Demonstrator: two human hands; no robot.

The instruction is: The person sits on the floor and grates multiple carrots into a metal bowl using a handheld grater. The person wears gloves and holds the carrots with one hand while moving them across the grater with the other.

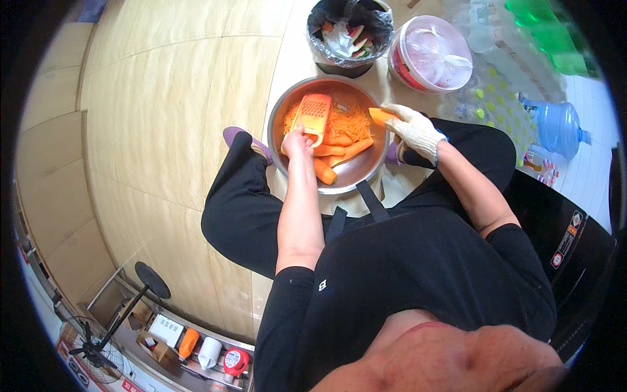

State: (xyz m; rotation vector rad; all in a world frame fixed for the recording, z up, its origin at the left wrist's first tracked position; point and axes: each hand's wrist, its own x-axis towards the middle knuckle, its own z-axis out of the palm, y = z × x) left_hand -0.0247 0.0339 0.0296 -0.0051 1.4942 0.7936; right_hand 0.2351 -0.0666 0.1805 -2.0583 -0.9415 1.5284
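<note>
Holding orange shreds [351, 123], the steel bowl [366, 167] sat beneath the grater [315, 108], clasped at its near end by the bare left hand [297, 142]; at the bowl's right side, the gloved right hand [415, 133] pinched 1 carrot [381, 116]. Firm bracing, long even strokes and a pinch kept well back probably suited grating best. Pale floor [163, 117] spread leftward; beyond the bowl stood 1 lined bin [346, 67] beside 1 tub [403, 69].

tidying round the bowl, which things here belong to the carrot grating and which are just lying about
In use:
orange grater
metal bowl
carrot shreds
carrots
held carrot piece
white glove

Seemingly just about:
lined bin
tub
blue water jug
fan
</note>
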